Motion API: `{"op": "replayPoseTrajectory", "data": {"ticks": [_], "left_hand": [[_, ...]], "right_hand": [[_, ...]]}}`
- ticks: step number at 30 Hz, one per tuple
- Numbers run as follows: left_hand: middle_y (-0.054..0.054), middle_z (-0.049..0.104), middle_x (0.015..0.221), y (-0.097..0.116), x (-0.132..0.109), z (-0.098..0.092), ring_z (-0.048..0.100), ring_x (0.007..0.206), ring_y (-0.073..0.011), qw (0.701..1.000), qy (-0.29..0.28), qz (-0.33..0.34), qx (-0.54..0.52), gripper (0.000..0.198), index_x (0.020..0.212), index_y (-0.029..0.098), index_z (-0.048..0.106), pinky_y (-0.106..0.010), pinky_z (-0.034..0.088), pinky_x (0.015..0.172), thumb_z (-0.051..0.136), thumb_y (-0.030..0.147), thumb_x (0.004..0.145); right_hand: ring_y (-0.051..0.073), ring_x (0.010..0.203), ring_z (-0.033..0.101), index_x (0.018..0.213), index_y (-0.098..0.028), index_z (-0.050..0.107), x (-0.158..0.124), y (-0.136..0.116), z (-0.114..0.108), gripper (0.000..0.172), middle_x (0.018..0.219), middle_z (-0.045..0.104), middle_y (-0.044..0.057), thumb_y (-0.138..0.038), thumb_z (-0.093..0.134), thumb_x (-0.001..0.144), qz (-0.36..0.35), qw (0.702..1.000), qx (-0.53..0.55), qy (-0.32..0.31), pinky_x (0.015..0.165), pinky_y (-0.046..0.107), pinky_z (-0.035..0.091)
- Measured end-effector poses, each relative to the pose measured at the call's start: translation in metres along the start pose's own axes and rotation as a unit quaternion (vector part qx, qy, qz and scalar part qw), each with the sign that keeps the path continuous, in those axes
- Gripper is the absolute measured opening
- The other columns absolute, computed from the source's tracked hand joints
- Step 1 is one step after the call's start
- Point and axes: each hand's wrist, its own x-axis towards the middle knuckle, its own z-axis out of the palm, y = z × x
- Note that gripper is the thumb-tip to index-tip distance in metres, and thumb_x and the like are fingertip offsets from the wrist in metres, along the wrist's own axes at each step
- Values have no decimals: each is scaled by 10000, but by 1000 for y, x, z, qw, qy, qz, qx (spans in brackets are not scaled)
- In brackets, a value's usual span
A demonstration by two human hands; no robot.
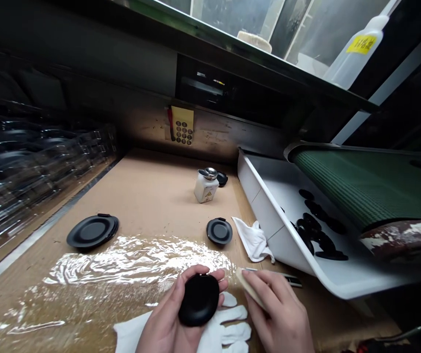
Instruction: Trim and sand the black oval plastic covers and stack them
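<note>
From the head camera, the left hand (166, 318) cups a glossy black rounded oval disc (199, 300), its fingers curled around the rim. The right hand (280, 309) pinches a flat pale tan pad (250, 288) narrowly between thumb and fingers, its tip just beside the disc's edge. A white cotton glove (228, 326) lies beneath both hands, at the edge of a crinkled clear plastic sheet (122, 260) on a brown cardboard bench top (151, 196). At ten o'clock sits a large round black dish-shaped lid (92, 231); at twelve, a smaller round black lid (219, 231) and a white square bottle with a steel top (206, 186). At two o'clock, a white plastic tray (261, 196) holds a heap of black discs (318, 230), with a crumpled white cloth (252, 239) at its near side.
</note>
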Motion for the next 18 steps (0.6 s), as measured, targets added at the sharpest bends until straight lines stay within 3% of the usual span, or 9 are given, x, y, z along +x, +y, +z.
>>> {"op": "replayPoseTrajectory", "data": {"ticks": [4, 8, 13, 18], "left_hand": [[-107, 707, 992, 0, 0, -1, 580, 1042, -279, 1000, -3, -4, 7, 302, 908, 183, 673, -447, 342, 981, 455, 377, 829], [-96, 706, 983, -1, -1, 1, 577, 1038, -272, 1000, -6, -2, 15, 342, 966, 186, 655, -446, 321, 991, 431, 409, 834], [-59, 688, 1033, -5, -7, 4, 512, 1117, -219, 999, -10, 17, 41, 345, 1032, 218, 633, -355, 268, 1025, 414, 407, 843], [-78, 674, 1035, -9, -10, 3, 551, 1039, -238, 995, -57, 43, 72, 389, 1052, 224, 612, -396, 333, 961, 348, 434, 859]], "right_hand": [[226, 901, 599, 1140, -209, 557, -1, 5, -1, 362, 1035, 600, 97, -297, 552, 789, -11, 998, -48, -26, 717, 338, 529], [274, 1044, 537, 1227, -167, 469, 8, -15, 3, 549, 1140, 575, 113, -444, 579, 766, -69, 997, -20, -28, 826, 426, 480], [255, 1068, 522, 1263, -154, 408, 16, -37, 7, 529, 1132, 595, 82, -358, 553, 797, -96, 995, 38, 2, 906, 464, 410], [250, 1110, 487, 1300, -175, 363, 25, -29, -14, 546, 1158, 579, 77, -280, 558, 801, -62, 996, 50, 47, 949, 455, 360]]}}
